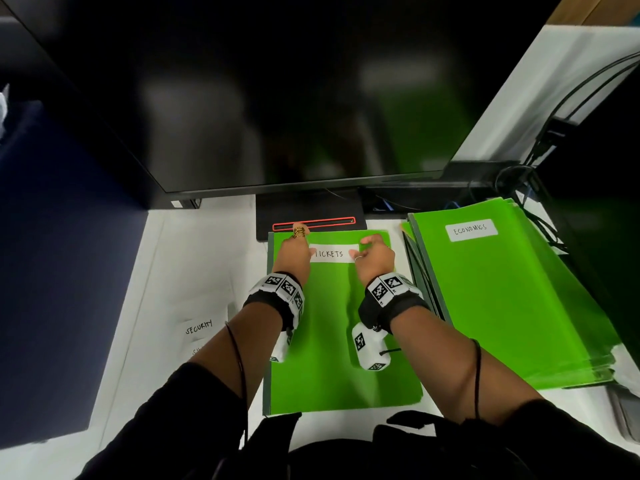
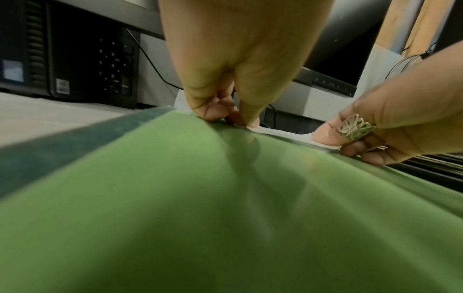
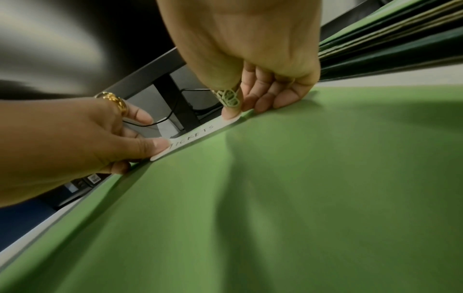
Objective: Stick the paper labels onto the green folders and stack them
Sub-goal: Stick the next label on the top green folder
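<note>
A green folder lies flat on the white table in front of me. A white paper label reading TICKETS sits near its far edge. My left hand pinches the label's left end, thumb on top and a finger below, as the right wrist view shows. My right hand pinches the right end in the same way, its ringed thumb on the paper. The label stretches between both hands, low over the folder.
A stack of green folders lies at the right, its top one labelled ECONOMICS. Loose paper labels, one reading SECURITY, lie on the table at the left. A large dark monitor and its base stand just behind; cables hang back right.
</note>
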Motion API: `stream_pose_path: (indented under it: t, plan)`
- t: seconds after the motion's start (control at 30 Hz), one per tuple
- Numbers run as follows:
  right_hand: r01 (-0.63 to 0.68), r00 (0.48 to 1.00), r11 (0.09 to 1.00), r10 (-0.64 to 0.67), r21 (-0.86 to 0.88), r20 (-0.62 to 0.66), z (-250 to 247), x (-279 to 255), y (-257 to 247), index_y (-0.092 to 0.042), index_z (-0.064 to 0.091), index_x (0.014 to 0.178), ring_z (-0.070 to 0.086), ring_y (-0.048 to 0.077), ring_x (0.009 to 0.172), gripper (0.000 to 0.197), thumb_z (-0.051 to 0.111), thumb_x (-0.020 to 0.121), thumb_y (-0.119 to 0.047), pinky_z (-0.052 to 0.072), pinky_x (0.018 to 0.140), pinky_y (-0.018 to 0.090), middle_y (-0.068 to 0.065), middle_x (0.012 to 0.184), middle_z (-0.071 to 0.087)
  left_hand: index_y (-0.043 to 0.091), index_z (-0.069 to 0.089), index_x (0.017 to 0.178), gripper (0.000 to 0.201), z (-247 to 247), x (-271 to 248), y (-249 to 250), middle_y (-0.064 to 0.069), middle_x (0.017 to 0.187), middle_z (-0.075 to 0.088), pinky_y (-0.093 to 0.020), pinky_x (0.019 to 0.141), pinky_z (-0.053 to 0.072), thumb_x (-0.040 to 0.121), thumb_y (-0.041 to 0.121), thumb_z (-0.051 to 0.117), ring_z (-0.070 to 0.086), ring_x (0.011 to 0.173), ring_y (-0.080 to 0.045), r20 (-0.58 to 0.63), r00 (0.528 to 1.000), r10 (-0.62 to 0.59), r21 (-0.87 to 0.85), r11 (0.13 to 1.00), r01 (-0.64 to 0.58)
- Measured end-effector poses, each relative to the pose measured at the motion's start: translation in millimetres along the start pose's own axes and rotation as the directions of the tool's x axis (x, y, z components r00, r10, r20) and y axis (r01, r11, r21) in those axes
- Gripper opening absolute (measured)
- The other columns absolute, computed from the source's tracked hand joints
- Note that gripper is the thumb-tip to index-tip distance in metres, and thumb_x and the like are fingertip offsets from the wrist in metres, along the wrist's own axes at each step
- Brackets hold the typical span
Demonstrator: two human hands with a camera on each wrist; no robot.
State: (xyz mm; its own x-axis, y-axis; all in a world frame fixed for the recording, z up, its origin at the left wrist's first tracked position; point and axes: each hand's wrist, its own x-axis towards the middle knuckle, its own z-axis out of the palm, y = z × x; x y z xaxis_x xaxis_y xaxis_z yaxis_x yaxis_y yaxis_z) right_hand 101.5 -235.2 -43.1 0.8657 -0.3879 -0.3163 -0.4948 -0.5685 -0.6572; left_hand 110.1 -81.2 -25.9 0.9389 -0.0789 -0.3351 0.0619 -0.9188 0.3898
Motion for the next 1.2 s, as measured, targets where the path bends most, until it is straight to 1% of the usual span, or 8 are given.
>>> stream_pose_path:
  t: [0.2, 0.33, 0.47, 0.6, 0.7, 0.77, 1.03, 1.2]
  plan:
    - [0.049, 0.999, 0.988, -0.050, -0.144, -0.003, 7.1, -0.3, 2.9, -0.016, 0.049, 0.114, 0.060, 0.027, 0.100, 0.030, 0.063, 0.087, -0.016, 0.047, 0.082, 0.034, 0.011, 0.100, 0.067, -0.006, 0.043, 0.126, 0.038, 1.9, -1.3, 3.3, -0.019, 0.108, 0.061, -0.036, 0.085, 0.051, 0.097, 0.018, 0.050, 0.059, 0.100, -0.031, -0.026, 1.000, 0.007, -0.012, 1.000, -0.008]
    - [0.074, 0.997, 0.985, -0.077, -0.159, -0.011, 5.3, -0.3, 5.0, -0.010, 0.050, 0.116, 0.056, 0.030, 0.106, 0.034, 0.065, 0.086, -0.015, 0.044, 0.084, 0.033, 0.015, 0.110, 0.060, -0.002, 0.040, 0.126, 0.034, 2.0, -0.9, 0.9, -0.020, 0.110, 0.060, -0.040, 0.087, 0.049, 0.096, 0.011, 0.050, 0.058, 0.102, -0.033, -0.034, 0.998, 0.059, -0.029, 0.998, -0.060]
    - [0.050, 0.998, 0.993, -0.054, -0.107, -0.036, -3.6, 5.5, 8.6, -0.004, 0.049, 0.117, 0.053, 0.029, 0.109, 0.033, 0.062, 0.087, -0.008, 0.038, 0.084, 0.027, 0.019, 0.118, 0.055, 0.000, 0.044, 0.125, 0.035, -2.2, 2.7, -10.5, -0.020, 0.130, 0.046, -0.040, 0.098, 0.043, 0.093, 0.007, 0.054, 0.055, 0.109, -0.035, -0.055, 0.998, -0.010, -0.162, 0.987, 0.001]
    - [-0.023, 0.999, 0.998, 0.022, -0.061, -0.032, -5.5, 12.2, 2.5, -0.006, 0.047, 0.112, 0.054, 0.030, 0.110, 0.042, 0.064, 0.086, -0.034, 0.042, 0.089, 0.033, 0.015, 0.113, 0.059, -0.001, 0.043, 0.130, 0.052, -10.9, 8.4, -6.2, -0.019, 0.135, 0.042, -0.037, 0.104, 0.039, 0.093, 0.034, 0.055, 0.049, 0.120, -0.031, -0.018, 0.998, -0.062, -0.177, 0.983, 0.058]
    - [-0.059, 0.998, 0.991, 0.061, -0.117, 0.008, -4.8, 12.2, -1.4, -0.009, 0.042, 0.113, 0.053, 0.031, 0.111, 0.061, 0.069, 0.077, -0.050, 0.044, 0.091, 0.037, 0.013, 0.116, 0.056, -0.002, 0.032, 0.141, 0.089, -11.7, 11.9, 3.0, -0.022, 0.145, 0.032, -0.039, 0.103, 0.043, 0.084, 0.065, 0.047, 0.044, 0.128, -0.031, 0.031, 0.993, -0.117, -0.004, 0.993, 0.117]
    - [-0.050, 0.998, 0.984, 0.053, -0.170, 0.015, -3.9, 11.7, -1.5, -0.009, 0.041, 0.115, 0.053, 0.032, 0.111, 0.063, 0.070, 0.076, -0.051, 0.045, 0.092, 0.039, 0.013, 0.117, 0.056, -0.002, 0.026, 0.144, 0.097, -9.6, 12.5, 6.9, -0.022, 0.150, 0.024, -0.037, 0.099, 0.044, 0.081, 0.069, 0.047, 0.043, 0.130, -0.031, 0.034, 0.988, -0.149, 0.103, 0.984, 0.145]
    - [-0.018, 0.995, 0.966, 0.042, -0.258, 0.089, -4.6, 21.9, -1.4, -0.001, 0.038, 0.128, 0.051, 0.032, 0.119, 0.069, 0.068, 0.082, -0.042, 0.044, 0.097, 0.037, 0.016, 0.125, 0.054, 0.001, 0.048, 0.130, 0.055, -12.6, 15.7, 6.8, -0.020, 0.141, 0.037, -0.035, 0.106, 0.036, 0.093, 0.042, 0.052, 0.044, 0.127, -0.028, 0.080, 0.986, -0.147, 0.020, 0.989, 0.146]
    - [-0.030, 0.985, 0.971, 0.070, -0.239, 0.158, -13.3, 25.8, -2.3, -0.010, 0.043, 0.112, 0.054, 0.028, 0.114, 0.048, 0.074, 0.079, -0.027, 0.043, 0.092, 0.033, 0.008, 0.113, 0.056, 0.002, 0.058, 0.119, 0.035, -15.2, 16.7, 4.8, -0.017, 0.125, 0.057, -0.035, 0.098, 0.043, 0.092, 0.024, 0.056, 0.053, 0.117, -0.030, 0.027, 0.989, -0.146, 0.000, 0.989, 0.146]
